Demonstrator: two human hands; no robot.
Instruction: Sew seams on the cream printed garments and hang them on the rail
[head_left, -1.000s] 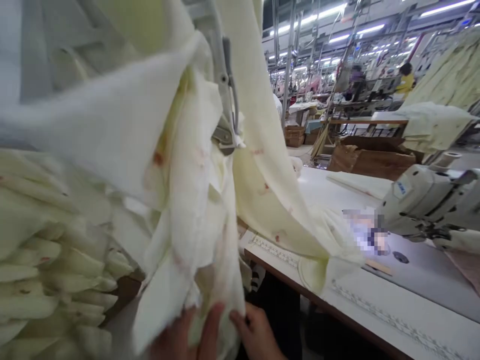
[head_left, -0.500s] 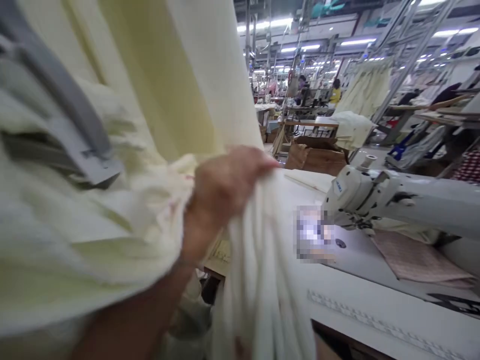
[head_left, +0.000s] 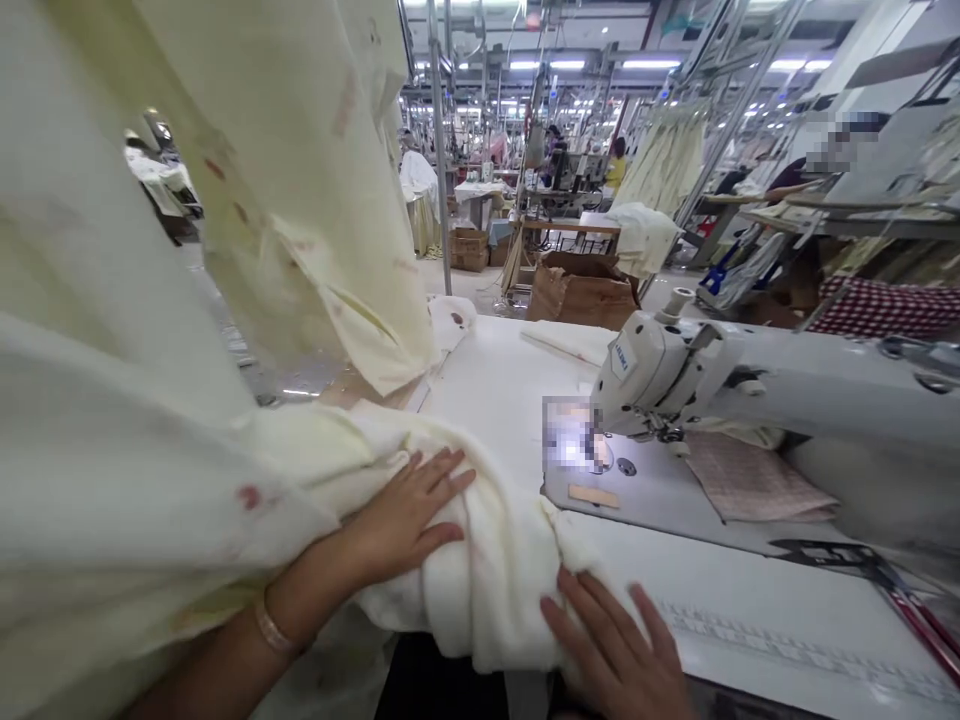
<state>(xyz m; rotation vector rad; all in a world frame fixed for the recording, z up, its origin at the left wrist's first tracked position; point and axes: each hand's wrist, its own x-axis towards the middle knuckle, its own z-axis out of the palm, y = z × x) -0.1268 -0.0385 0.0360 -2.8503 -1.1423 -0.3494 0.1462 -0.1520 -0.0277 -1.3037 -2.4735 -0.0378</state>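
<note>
Head view: left hand [head_left: 401,515] and right hand [head_left: 607,640] lie open, fingers spread, pressing bunched cream fabric [head_left: 465,580] on white sewing table [head_left: 495,400], beside sewing machine [head_left: 660,380]

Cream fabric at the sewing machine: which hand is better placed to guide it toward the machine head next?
Probably the right hand: it lies on the bunched cream fabric close to the end nearest the sewing machine. The left hand rests farther from the machine, on the other side of the bunch.

Our left hand [head_left: 405,510] and right hand [head_left: 607,640] can slide forward along the counter [head_left: 495,400] — as far as the sewing machine [head_left: 660,385] — while hanging cloth [head_left: 112,400] blocks the left side.
</note>
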